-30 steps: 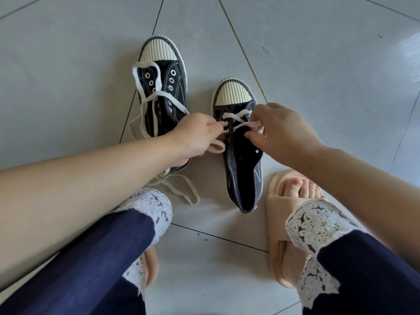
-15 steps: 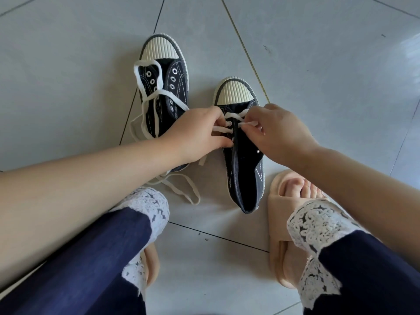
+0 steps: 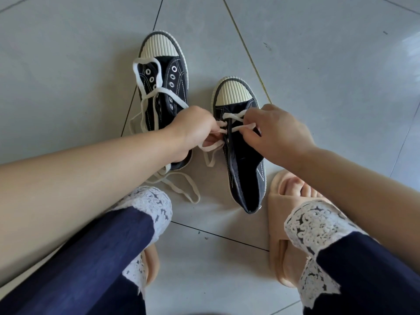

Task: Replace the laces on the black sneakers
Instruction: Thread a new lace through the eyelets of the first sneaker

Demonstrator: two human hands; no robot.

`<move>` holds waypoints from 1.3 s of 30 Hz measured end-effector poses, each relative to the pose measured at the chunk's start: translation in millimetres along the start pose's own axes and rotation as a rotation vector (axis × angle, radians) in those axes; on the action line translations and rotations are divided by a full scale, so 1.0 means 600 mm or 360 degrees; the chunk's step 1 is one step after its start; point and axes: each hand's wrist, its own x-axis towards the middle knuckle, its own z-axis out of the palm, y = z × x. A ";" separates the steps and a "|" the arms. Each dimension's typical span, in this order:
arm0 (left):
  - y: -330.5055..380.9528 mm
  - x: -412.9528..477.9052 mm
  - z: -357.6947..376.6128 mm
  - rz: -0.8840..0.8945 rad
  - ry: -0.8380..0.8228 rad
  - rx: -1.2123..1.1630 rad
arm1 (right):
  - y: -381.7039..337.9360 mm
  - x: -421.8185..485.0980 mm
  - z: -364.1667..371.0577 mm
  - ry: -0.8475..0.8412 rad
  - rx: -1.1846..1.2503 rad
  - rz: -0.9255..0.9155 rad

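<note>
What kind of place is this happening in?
Probably a room at home, though that's a guess. The floor is glossy grey tile, the person wears soft slide slippers, and the black sneakers sit on the floor while the left hand and right hand pinch a white lace.

two sneakers [image 3: 178,71] [image 3: 245,160], two laces [image 3: 147,64] [image 3: 235,117], two slippers [image 3: 276,201] [image 3: 151,264].

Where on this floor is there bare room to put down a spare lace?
Bare grey tile floor lies left of the unlaced black canvas sneaker, right of the partly laced black canvas sneaker, and between the navy trouser legs. Crowded: the gap between the sneakers, where the left hand, right hand and loose cream flat laces meet.
</note>
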 end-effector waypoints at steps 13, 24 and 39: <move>0.004 -0.005 -0.001 0.0063 0.0034 0.0353 | 0.013 -0.009 0.008 0.0020 0.0331 0.0028; 0.008 -0.008 0.012 -0.0367 0.0271 -0.0798 | 0.033 -0.022 0.019 0.0133 0.0539 0.0095; 0.071 -0.006 0.003 0.0279 0.0232 -0.0597 | 0.034 -0.017 0.009 -0.0004 0.0559 0.0109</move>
